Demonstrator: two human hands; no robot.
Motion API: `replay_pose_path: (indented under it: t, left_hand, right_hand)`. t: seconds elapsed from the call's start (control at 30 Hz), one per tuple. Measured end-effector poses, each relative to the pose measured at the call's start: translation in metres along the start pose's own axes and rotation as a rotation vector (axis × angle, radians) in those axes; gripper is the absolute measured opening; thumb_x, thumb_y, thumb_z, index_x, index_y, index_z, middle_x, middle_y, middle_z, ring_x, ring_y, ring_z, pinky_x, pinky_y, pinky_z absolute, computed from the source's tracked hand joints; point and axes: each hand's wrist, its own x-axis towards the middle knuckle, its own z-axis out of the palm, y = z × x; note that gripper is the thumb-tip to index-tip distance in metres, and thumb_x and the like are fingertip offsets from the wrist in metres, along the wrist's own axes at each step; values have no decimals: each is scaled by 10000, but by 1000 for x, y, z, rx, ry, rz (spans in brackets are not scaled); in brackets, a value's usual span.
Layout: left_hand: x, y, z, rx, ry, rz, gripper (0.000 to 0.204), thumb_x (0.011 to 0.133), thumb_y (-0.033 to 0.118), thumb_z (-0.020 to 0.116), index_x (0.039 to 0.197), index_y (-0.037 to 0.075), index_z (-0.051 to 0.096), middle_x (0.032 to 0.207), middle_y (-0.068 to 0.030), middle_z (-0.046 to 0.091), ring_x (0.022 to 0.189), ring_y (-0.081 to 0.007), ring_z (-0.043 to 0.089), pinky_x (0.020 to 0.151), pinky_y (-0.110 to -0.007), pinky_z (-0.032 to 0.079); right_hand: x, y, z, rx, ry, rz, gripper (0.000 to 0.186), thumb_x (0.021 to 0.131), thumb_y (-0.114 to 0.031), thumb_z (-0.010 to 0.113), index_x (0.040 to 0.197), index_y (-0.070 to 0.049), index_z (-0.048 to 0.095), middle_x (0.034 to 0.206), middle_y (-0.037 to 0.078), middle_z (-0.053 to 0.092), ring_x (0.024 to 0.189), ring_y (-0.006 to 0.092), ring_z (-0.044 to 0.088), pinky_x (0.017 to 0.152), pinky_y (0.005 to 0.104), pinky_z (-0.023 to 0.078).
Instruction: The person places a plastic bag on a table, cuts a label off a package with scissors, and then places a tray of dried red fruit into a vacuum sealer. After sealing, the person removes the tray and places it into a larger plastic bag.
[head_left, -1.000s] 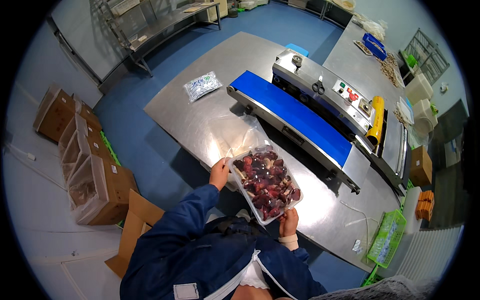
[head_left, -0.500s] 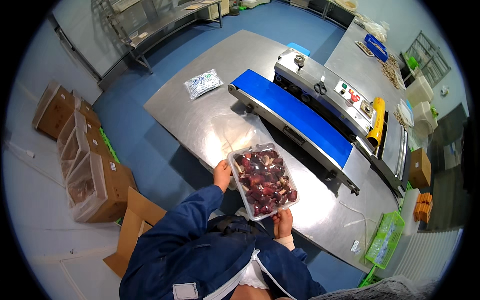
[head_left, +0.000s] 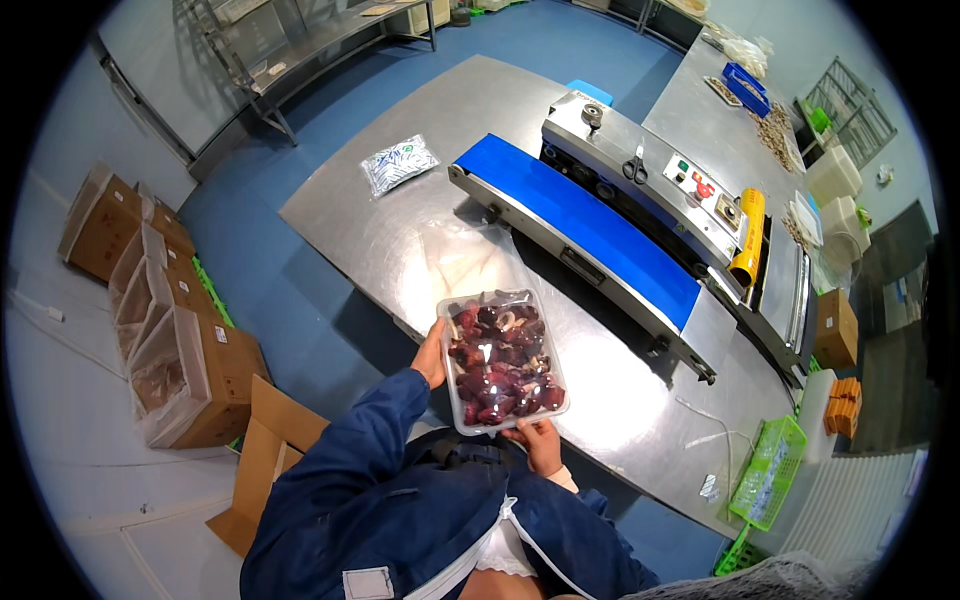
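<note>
A clear plastic tray of dark red mushrooms (head_left: 505,362), with a glossy film over the top, is held in front of my body at the table's near edge. My left hand (head_left: 430,355) grips its left side. At the lower right corner, my right hand (head_left: 540,445) has its fingers closed on the rim, partly under the tray. Just beyond the tray a clear plastic bag (head_left: 465,255) lies flat on the steel table (head_left: 350,215).
A sealing machine (head_left: 640,185) with a blue conveyor belt (head_left: 580,230) stands on the table, scissors (head_left: 635,165) on top. A packet of small sachets (head_left: 400,165) lies far left. A green basket (head_left: 768,472) sits at right. Lined cardboard boxes (head_left: 205,380) stand on the left floor.
Both hands have brought the mushroom tray slightly to the left, and it has turned a little more upright in the view. The grip on it stays the same.
</note>
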Motion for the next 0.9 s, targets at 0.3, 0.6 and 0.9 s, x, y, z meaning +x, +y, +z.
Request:
replay_pose_path:
  t: [0.3, 0.6, 0.9]
  left_hand:
    - [-27, 10, -19, 162, 96, 130, 322, 943, 271, 436, 1198, 75, 427, 1066, -89, 550, 951, -187, 564, 802, -346, 496]
    - [-41, 11, 21, 312, 86, 92, 378, 945, 265, 430, 1242, 34, 389, 1110, -103, 537, 980, -190, 551, 833, -333, 470]
    - [-38, 11, -11, 375, -16, 156, 295, 953, 241, 403, 1185, 59, 425, 1068, -92, 544, 971, -175, 543, 809, -321, 475]
  right_hand:
    - [-67, -98, 1, -710, -421, 40, 181, 890, -142, 539, 963, 10, 606, 948, 60, 626, 900, 116, 561, 812, 237, 438]
    - [75, -135, 37, -1469, -10, -891, 314, 688, -93, 578, 999, -45, 568, 972, 149, 554, 880, 329, 552, 745, 374, 472]
    - [130, -117, 44, -2038, -9, -985, 96, 765, -150, 506, 800, -67, 539, 760, 78, 547, 714, 232, 573, 601, 337, 461]
